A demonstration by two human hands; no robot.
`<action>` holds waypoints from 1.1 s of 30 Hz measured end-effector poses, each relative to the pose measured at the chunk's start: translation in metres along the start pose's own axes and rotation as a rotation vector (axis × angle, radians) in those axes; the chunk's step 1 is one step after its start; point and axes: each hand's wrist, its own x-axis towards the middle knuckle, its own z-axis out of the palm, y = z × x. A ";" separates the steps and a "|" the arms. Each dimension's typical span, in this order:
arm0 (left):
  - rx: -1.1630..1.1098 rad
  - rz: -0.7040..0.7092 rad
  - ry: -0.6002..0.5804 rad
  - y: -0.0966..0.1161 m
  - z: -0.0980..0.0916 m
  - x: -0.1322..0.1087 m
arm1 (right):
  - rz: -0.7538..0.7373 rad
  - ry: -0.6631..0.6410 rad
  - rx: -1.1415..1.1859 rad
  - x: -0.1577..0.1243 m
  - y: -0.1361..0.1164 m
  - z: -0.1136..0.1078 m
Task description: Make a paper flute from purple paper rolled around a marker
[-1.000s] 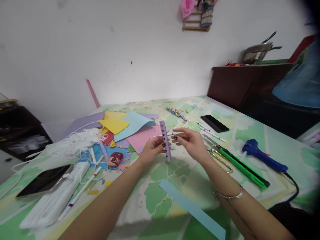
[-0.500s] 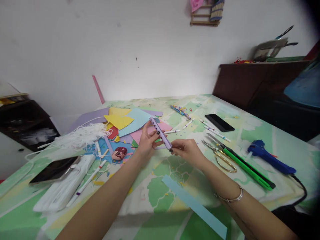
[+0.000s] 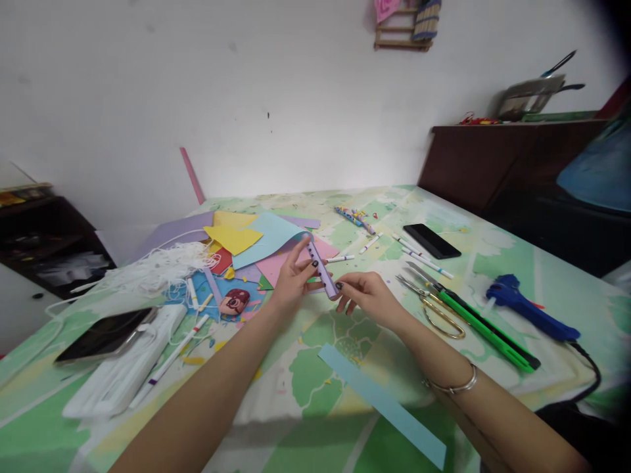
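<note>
Above table (image 3: 493, 263) middle, hands (image 3: 290, 284) (image 3: 367, 297) pinching lilac strip (image 3: 321, 268), scissors (image 3: 434, 309) rightward.

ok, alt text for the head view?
Two hands hold a lilac paper strip with dark dots above a map-print table: left hand grips its middle, right hand pinches its lower end. Coloured paper lies behind; scissors and a blue glue gun lie to the right.

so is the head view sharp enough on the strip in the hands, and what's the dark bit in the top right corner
Head view: the purple strip is fairly sharp between the left hand and right hand, its dark dots readable; the light is soft and even, with only faint shadows on the table; the wide lens bows the table edges and stretches the forearms; the dark corner is lens vignetting, not an object.
</note>
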 end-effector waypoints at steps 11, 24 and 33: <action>0.102 0.015 0.079 -0.007 0.003 0.000 | 0.087 0.009 -0.135 0.003 0.008 0.004; 0.274 0.069 0.286 -0.006 -0.049 0.029 | -0.170 -0.040 -0.740 0.000 0.011 0.008; 0.194 -0.070 0.212 -0.006 -0.062 0.032 | -0.193 -0.116 -0.810 -0.002 0.010 0.010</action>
